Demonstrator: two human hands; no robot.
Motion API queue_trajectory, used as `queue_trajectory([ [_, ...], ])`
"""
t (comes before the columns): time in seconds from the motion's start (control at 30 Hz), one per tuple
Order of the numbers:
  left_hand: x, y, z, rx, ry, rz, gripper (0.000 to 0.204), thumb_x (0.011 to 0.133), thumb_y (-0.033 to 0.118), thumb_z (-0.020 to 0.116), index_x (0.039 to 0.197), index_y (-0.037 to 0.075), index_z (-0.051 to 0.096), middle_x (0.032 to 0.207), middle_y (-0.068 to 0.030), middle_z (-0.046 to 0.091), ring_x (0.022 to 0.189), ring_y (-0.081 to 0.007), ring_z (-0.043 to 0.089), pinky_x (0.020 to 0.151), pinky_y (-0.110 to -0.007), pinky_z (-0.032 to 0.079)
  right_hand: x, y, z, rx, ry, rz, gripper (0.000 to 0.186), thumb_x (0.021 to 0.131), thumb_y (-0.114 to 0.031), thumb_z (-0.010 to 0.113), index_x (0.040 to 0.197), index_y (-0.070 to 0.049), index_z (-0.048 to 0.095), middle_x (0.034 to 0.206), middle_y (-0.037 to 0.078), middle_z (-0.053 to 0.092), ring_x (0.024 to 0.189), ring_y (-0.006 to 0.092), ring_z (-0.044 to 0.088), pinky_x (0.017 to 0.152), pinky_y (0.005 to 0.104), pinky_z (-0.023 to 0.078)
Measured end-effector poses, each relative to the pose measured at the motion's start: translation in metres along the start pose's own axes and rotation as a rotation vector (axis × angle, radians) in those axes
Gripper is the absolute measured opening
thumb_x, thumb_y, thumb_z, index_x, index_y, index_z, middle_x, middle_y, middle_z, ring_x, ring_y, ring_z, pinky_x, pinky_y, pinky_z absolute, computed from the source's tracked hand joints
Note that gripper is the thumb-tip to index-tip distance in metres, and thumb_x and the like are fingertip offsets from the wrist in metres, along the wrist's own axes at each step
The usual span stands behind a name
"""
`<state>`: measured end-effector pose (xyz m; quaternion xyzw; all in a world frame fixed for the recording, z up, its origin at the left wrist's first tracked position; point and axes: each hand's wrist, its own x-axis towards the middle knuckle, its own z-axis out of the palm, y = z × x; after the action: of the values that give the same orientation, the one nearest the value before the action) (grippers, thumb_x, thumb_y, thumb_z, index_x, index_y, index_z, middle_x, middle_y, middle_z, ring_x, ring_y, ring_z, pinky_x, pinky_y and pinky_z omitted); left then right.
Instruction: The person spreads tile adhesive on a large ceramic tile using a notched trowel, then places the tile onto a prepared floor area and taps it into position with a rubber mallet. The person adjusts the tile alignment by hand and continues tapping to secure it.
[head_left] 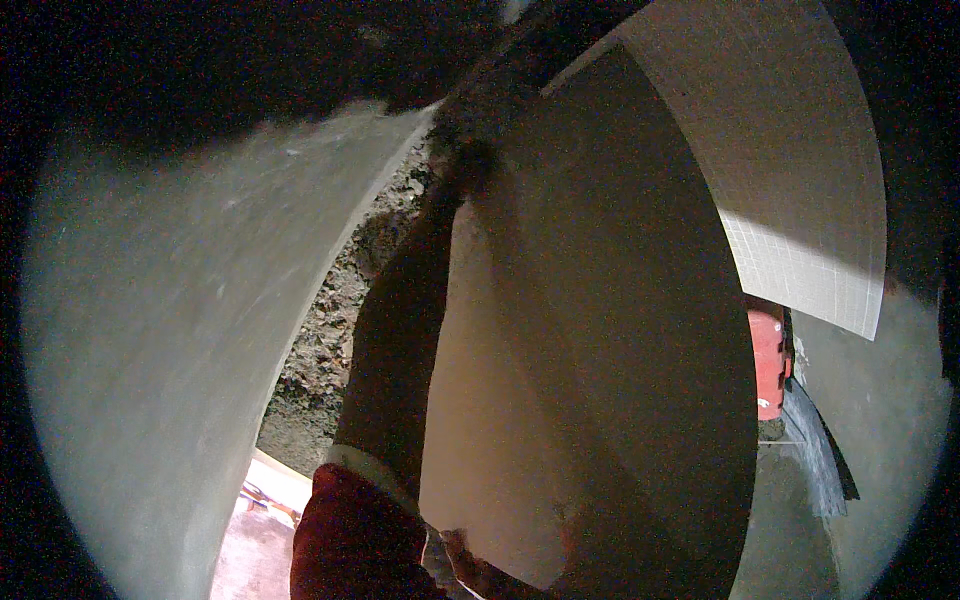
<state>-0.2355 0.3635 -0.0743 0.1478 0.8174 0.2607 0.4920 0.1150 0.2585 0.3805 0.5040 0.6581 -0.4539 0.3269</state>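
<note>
My left forearm in a red sleeve with a pale cuff rises from the lower edge. My left hand [460,160] is at the upper edge of a large, smooth beige panel [600,300], its fingers lost in shadow. My right hand [475,560] shows partly at the bottom, closed on the panel's lower edge. The panel stands beside a rough strip of broken masonry [325,305], much of it in shadow.
A smooth grey wall surface [160,330] fills the left. At upper right is a pale grid-textured panel [780,150]. Below it are a red object [767,360] and a grey-blue strip [815,450]. A brightly lit pinkish area [250,550] shows at lower left.
</note>
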Motion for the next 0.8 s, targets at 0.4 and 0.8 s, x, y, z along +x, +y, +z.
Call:
queue_trajectory([
  [0.4, -0.030, 0.047, 0.001, -0.200, 0.017, 0.194, 0.039, 0.105, 0.023, 0.050, 0.140, 0.008, 0.060, 0.139, -0.0147, 0.063, 0.132, -0.0296, 0.058, 0.109, -0.039, 0.046, -0.060, 0.043, -0.012, 0.009, 0.066, -0.088, 0.017, 0.096, -0.019, 0.072, 0.101, -0.003, 0.068, 0.097, 0.013, 0.068, 0.086, 0.0301, 0.064, 0.080, 0.0458, 0.048],
  [0.8, -0.195, 0.179, -0.121, -0.924, 0.028, 0.350, 0.029, 0.098, 0.027, 0.065, 0.118, 0.006, 0.068, 0.112, -0.0119, 0.072, 0.098, -0.0233, 0.066, 0.085, -0.039, 0.053, -0.259, 0.185, -0.071, -0.017, 0.163, -0.303, 0.019, 0.095, -0.014, 0.074, 0.108, -0.002, 0.069, 0.109, 0.014, 0.069, 0.095, 0.0302, 0.064, 0.088, 0.0467, 0.049],
])
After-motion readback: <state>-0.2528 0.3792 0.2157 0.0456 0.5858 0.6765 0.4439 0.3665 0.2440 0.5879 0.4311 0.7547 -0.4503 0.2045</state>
